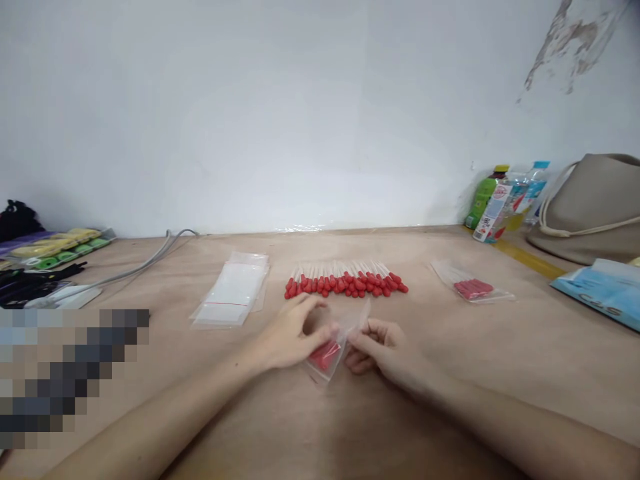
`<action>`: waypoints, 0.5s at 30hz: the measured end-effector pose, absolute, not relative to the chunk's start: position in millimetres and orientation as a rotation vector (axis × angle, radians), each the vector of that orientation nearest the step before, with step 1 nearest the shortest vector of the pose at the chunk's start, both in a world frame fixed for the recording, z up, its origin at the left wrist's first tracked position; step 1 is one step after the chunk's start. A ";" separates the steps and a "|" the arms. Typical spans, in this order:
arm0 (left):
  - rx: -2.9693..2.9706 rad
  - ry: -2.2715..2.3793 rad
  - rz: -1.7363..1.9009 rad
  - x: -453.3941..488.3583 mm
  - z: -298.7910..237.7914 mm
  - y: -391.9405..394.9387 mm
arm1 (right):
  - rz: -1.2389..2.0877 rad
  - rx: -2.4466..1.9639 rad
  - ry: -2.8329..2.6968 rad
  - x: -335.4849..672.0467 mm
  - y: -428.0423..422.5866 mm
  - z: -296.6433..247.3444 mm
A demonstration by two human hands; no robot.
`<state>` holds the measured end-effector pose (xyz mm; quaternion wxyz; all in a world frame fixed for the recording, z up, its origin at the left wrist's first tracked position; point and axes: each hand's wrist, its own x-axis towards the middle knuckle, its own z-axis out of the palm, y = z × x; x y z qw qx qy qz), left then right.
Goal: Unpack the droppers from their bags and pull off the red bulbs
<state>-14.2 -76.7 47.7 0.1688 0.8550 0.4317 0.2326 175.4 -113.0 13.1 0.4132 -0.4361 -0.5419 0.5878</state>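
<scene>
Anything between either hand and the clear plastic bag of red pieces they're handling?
Nothing visible: left hand and right hand both touch the bag. The row of red-tipped pale sticks lies beyond it.

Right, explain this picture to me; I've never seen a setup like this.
There's no machine here, just a person's two bare hands, seen from one camera worn on their head, looking forward and down. On the wooden-looking table, the left hand touches a small clear bag with red pieces inside, and the right hand pinches its edge. Beyond the hands lies a row of red-tipped pieces, pale stems toward the wall. Left of that row is a stack of flat clear bags; to its right, another bag with red pieces. Bottles stand at the far right. The lower-left corner is blurred out.
</scene>
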 end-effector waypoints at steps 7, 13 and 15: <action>2.553 0.829 0.467 -14.3 38.3 -78.3 | 0.261 -1.079 -1.813 208.8 -85.4 13.3; 2.506 1.110 0.845 -24.1 32.5 -58.8 | 0.164 -0.820 -2.367 205.7 -90.3 7.3; 2.357 1.354 0.844 -30.8 30.6 -54.3 | 0.149 -0.899 -2.418 206.0 -90.8 6.9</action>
